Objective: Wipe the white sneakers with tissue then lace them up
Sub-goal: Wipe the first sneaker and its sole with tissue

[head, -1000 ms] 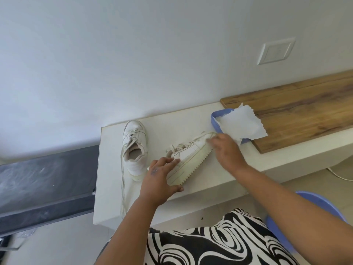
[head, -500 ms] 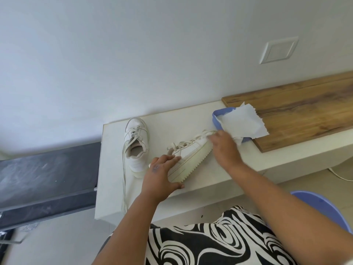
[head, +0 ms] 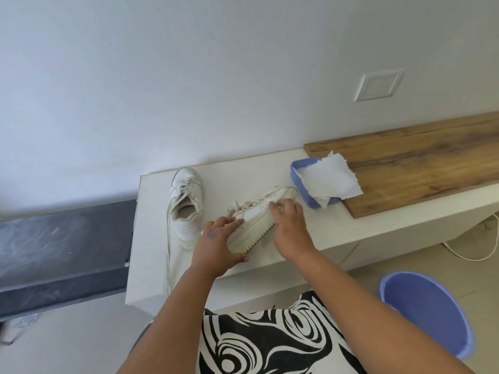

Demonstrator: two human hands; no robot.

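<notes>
- A person's left hand grips the heel end of a white sneaker that is tipped on its side on a white table, sole facing the person; the fingers lie over the shoe's upper and the thumb wraps under the sole.
- The right hand presses a piece of tissue against the toe half of the same sneaker, fingers curled over it; the tissue is mostly hidden under the fingers.
- Left of the left hand's grip, a second white sneaker stands upright, toe toward the wall, with a loose lace trailing over the table's front edge.
- Just beyond the right hand, a blue tray holds loose white tissues; it sits partly on a wooden board.
- Below and to the right of the right arm, a blue bucket stands on the floor.
</notes>
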